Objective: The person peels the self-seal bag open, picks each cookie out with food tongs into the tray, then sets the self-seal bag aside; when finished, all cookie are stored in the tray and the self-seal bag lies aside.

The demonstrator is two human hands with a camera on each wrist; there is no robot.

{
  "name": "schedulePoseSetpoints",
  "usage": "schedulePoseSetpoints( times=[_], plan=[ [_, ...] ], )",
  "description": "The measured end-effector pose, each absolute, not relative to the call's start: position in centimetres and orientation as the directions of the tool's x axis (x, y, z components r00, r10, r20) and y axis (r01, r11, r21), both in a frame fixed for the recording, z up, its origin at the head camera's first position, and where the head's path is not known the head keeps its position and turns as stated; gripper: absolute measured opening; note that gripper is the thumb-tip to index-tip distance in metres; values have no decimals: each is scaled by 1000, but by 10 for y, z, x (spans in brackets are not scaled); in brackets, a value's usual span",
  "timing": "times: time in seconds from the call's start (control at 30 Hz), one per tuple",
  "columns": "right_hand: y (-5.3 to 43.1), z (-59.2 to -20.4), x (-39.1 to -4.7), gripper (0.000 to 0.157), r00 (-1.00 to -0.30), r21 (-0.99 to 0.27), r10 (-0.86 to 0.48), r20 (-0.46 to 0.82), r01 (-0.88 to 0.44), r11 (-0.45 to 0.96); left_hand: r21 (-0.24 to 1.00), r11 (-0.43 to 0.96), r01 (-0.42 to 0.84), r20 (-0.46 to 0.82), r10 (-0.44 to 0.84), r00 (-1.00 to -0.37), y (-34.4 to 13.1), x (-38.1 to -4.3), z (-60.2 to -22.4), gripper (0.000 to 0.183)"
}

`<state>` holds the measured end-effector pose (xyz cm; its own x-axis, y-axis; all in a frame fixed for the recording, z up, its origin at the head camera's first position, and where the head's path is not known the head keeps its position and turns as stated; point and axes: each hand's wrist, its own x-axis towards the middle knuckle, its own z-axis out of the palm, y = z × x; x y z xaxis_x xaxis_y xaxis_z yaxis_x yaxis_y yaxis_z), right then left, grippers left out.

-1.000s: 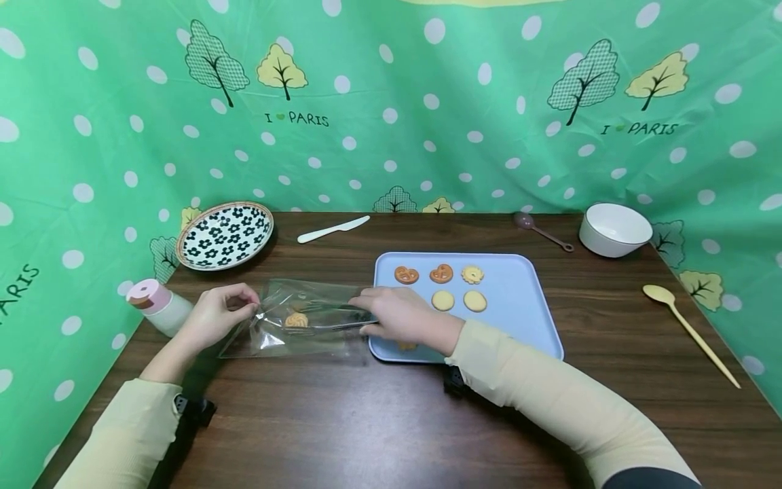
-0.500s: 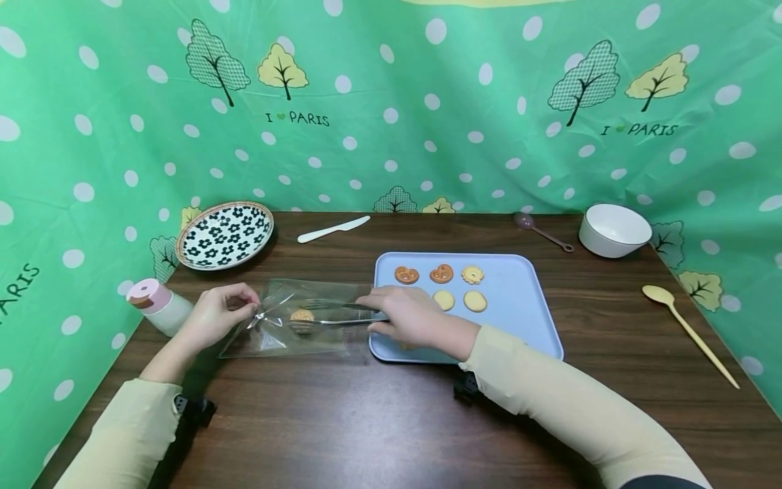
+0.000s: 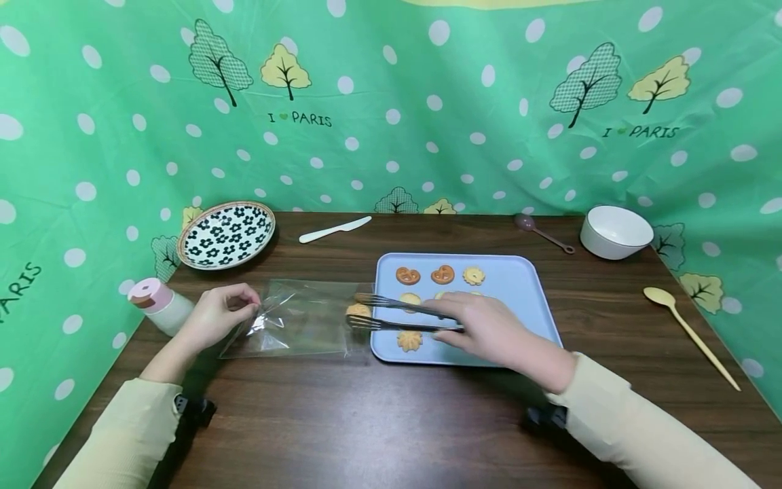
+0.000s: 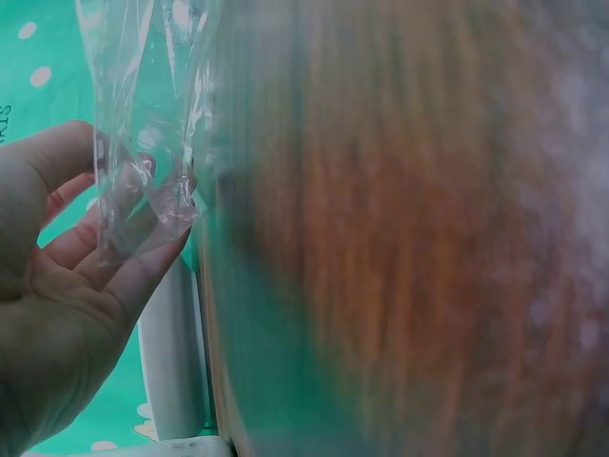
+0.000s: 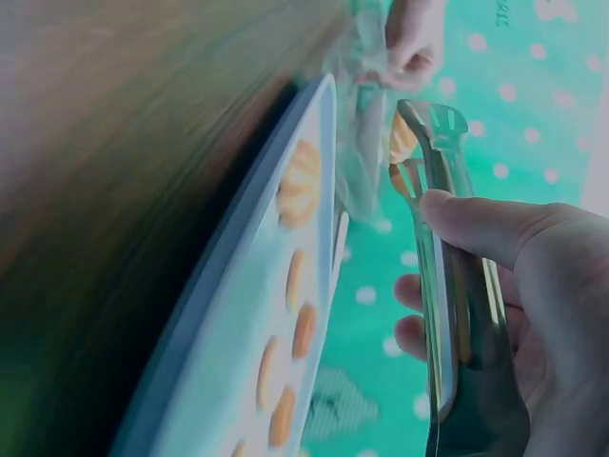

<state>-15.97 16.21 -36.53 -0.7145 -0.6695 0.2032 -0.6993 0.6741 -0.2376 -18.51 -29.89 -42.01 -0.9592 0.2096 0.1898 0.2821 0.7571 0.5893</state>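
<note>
My left hand pinches the left end of a clear plastic bag lying on the table; the left wrist view shows its crinkled film between thumb and fingers. In my right hand I hold metal tongs over the tray's left side. A round ridged cookie sits between the tong tips at the bag's right end, also in view from the right wrist. Below the tongs, a flower-shaped cookie lies on the blue tray. My right hand partly hides some cookies there.
Pretzel cookies and a yellow flower-shaped cookie line the tray's back. A pink-capped bottle stands beside my left hand. Farther back are a patterned plate, white knife, brown spoon and white bowl; a yellow spoon lies right.
My right hand has moved right, bringing the tongs and the cookie from inside the bag's outline to its right end. The left hand stays in place on the bag.
</note>
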Motion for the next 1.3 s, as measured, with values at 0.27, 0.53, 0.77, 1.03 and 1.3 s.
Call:
schedulePoseSetpoints(
  times=[0.27, 0.53, 0.77, 1.03, 1.3],
  plan=[
    [229, -368, -131, 47, -801, -218, -570, 186, -599, 771, 585, 761, 281, 187, 211, -959, -300, -186, -421, 5],
    [264, -382, -114, 48, -856, -197, -491, 159, -515, 834, 578, 764, 286, 195, 211, -958, -300, -184, -420, 7],
    [274, -392, -109, 49, -866, -197, -473, 162, -498, 844, 573, 768, 285, 176, 225, -958, -298, -185, -419, 7],
    [277, -395, -108, 49, -879, -221, -450, 159, -476, 851, 552, 782, 288, 166, 235, -958, -297, -186, -420, 10],
    [293, -390, -108, 45, -903, -311, -304, 305, -396, 864, 520, 799, 302, 155, 259, -953, -298, -183, -421, 13]
  ],
)
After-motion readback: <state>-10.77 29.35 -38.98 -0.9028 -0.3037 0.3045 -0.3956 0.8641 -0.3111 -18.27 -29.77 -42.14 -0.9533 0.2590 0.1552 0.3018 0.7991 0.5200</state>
